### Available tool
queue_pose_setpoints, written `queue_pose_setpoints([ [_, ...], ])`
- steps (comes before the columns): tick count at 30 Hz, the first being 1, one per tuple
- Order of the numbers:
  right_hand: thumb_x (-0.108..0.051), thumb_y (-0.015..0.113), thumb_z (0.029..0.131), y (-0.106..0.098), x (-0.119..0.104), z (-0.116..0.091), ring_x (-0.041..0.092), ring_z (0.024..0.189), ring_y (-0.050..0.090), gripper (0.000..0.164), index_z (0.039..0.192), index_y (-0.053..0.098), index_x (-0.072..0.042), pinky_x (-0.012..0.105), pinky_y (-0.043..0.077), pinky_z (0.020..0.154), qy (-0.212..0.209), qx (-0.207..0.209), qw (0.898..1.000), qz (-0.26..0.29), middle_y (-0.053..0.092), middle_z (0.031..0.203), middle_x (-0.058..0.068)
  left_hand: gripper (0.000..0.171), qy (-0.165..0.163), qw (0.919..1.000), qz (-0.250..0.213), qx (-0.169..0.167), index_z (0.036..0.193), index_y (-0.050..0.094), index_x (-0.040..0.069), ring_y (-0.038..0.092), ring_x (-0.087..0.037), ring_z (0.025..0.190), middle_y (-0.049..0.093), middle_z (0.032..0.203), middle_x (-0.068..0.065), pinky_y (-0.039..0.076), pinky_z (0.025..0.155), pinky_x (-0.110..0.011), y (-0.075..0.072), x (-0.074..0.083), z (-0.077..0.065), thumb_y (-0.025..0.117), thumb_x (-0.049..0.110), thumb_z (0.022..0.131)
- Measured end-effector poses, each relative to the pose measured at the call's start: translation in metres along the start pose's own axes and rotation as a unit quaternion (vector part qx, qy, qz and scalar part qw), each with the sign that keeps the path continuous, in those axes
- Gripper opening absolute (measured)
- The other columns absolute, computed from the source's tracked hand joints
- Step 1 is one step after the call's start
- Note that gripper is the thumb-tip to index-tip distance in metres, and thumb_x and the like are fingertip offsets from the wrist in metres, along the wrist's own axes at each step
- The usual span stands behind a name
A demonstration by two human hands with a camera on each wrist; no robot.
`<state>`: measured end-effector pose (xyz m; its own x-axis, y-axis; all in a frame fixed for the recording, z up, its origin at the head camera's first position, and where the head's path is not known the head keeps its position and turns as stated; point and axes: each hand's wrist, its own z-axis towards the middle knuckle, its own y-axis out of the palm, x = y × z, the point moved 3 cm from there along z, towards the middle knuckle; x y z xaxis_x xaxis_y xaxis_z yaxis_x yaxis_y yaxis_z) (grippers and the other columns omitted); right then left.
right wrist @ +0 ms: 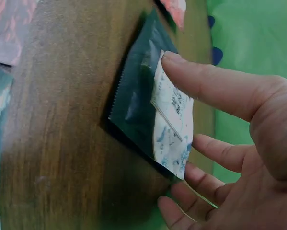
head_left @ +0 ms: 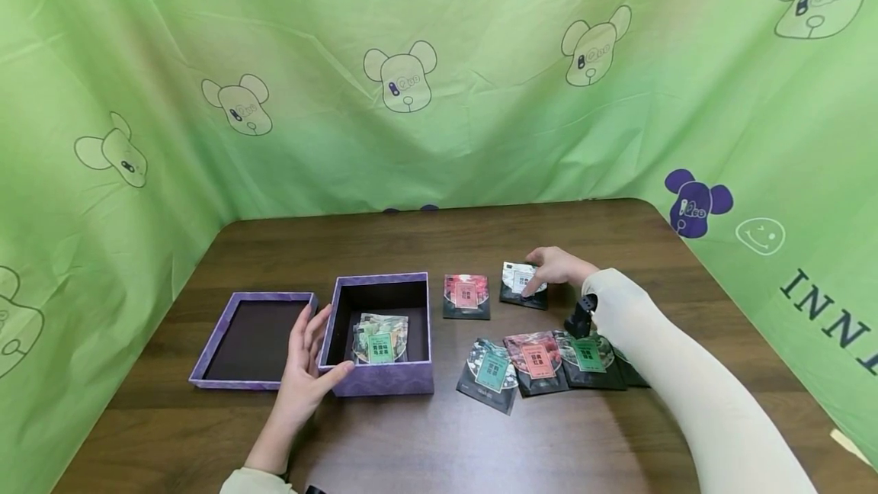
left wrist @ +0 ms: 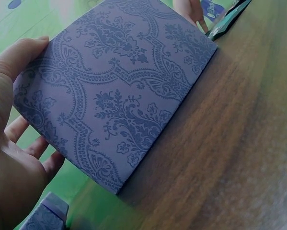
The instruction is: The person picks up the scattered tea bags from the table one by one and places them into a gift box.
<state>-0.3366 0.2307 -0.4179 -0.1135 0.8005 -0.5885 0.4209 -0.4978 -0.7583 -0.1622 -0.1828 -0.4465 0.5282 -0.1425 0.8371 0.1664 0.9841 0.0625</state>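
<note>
A purple patterned box [head_left: 384, 380], its inside black, stands uncovered on the table. My left hand [head_left: 305, 364] holds its near left corner, thumb at the front rim and fingers along the left side. In the left wrist view the box's patterned wall [left wrist: 119, 91] fills the middle. Inside lie green-labelled tea sachets [head_left: 381, 338]. Farther back on the right, my right hand [head_left: 559, 265] pinches a black-and-white tea sachet [head_left: 514, 280]. The right wrist view has the thumb on the sachet's white face [right wrist: 174, 120], with the fingers behind its edge.
The box's lid [head_left: 254, 341] lies inside-up, left of the box. A red sachet [head_left: 466, 296] lies right of the box. Nearer the front, a teal-labelled sachet [head_left: 490, 373], a red-labelled one [head_left: 537, 363] and a green-labelled one [head_left: 588, 360] form an overlapping row, partly under the right forearm.
</note>
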Motion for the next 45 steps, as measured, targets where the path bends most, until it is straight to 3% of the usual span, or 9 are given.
queue_pose_setpoints([
  [4,-0.016,0.090,0.063,0.001,0.003,0.003,0.041,0.115,0.053,0.076,0.126,0.057,0.011,0.046,0.043,0.100,0.007,0.033,0.999,-0.033,0.056,0.127,0.031,0.099,0.000,1.0000,0.002,0.000,0.151,0.002,-0.010,0.036,-0.008,0.138,0.037,0.152,0.000,0.022,0.112,-0.016,0.000,0.000,0.000,0.068,-0.022,0.078],
  [9,-0.011,0.090,0.064,0.003,0.006,0.006,0.037,0.104,0.053,0.070,0.122,0.057,0.010,0.049,0.043,0.096,0.017,0.042,0.998,-0.035,0.057,0.119,0.028,0.100,-0.005,1.0000,0.004,0.000,0.155,0.009,0.002,0.036,-0.008,0.138,0.036,0.152,-0.002,0.021,0.112,-0.016,0.000,0.000,0.000,0.068,-0.021,0.078],
  [12,-0.006,0.088,0.064,0.003,0.006,0.006,0.034,0.099,0.054,0.065,0.118,0.057,0.012,0.042,0.045,0.090,0.004,0.044,0.999,-0.010,0.059,0.115,0.027,0.100,-0.004,1.0000,0.004,0.000,0.155,0.008,0.001,0.035,-0.008,0.138,0.036,0.153,-0.003,0.020,0.112,-0.016,-0.001,0.000,0.000,0.068,-0.021,0.078],
  [16,0.001,0.085,0.066,0.002,0.006,0.006,0.025,0.081,0.054,0.057,0.115,0.057,0.011,0.033,0.047,0.066,0.000,0.035,0.999,0.038,0.060,0.104,0.022,0.099,0.000,1.0000,0.004,0.000,0.153,0.004,-0.007,0.036,-0.008,0.138,0.037,0.153,-0.004,0.021,0.112,-0.016,-0.001,0.000,0.001,0.068,-0.022,0.078],
  [19,0.003,0.083,0.068,0.001,0.008,0.005,0.020,0.077,0.053,0.054,0.116,0.058,0.009,0.030,0.049,0.057,0.011,0.029,0.997,0.070,0.060,0.102,0.018,0.099,0.000,1.0000,0.004,0.002,0.153,0.005,-0.007,0.036,-0.008,0.138,0.037,0.152,-0.003,0.022,0.112,-0.016,-0.001,0.000,0.001,0.068,-0.021,0.078],
  [24,0.012,0.078,0.070,0.000,0.009,0.003,0.018,0.078,0.058,0.052,0.118,0.057,0.011,0.032,0.056,0.060,0.019,0.032,0.991,0.130,0.057,0.105,0.021,0.099,-0.006,1.0000,0.006,0.003,0.155,0.008,0.000,0.036,-0.008,0.138,0.037,0.152,-0.001,0.023,0.111,-0.016,-0.001,0.000,0.000,0.068,-0.021,0.078],
  [29,0.022,0.071,0.070,0.000,0.010,0.003,0.017,0.068,0.060,0.049,0.116,0.054,0.015,0.032,0.058,0.057,0.010,0.043,0.982,0.185,0.057,0.096,0.018,0.100,-0.007,1.0000,0.006,0.001,0.156,0.009,0.003,0.035,-0.008,0.138,0.036,0.153,-0.001,0.023,0.111,-0.016,-0.001,0.000,0.000,0.067,-0.022,0.079],
  [38,0.023,0.068,0.074,-0.001,0.012,0.003,0.013,0.064,0.061,0.045,0.116,0.054,0.017,0.030,0.058,0.057,0.011,0.043,0.975,0.219,0.058,0.088,0.012,0.100,-0.012,0.9999,0.009,0.003,0.155,0.008,0.001,0.035,-0.008,0.138,0.036,0.152,-0.001,0.022,0.112,-0.016,-0.001,0.000,-0.001,0.067,-0.022,0.078],
  [45,0.021,0.069,0.075,-0.006,0.006,-0.001,0.014,0.068,0.062,0.046,0.119,0.054,0.019,0.030,0.058,0.060,-0.004,0.050,0.977,0.210,0.062,0.094,0.019,0.100,-0.010,0.9999,0.004,0.003,0.153,0.003,-0.007,0.035,-0.007,0.138,0.037,0.152,0.001,0.020,0.112,-0.015,-0.001,0.000,0.000,0.068,-0.021,0.078],
])
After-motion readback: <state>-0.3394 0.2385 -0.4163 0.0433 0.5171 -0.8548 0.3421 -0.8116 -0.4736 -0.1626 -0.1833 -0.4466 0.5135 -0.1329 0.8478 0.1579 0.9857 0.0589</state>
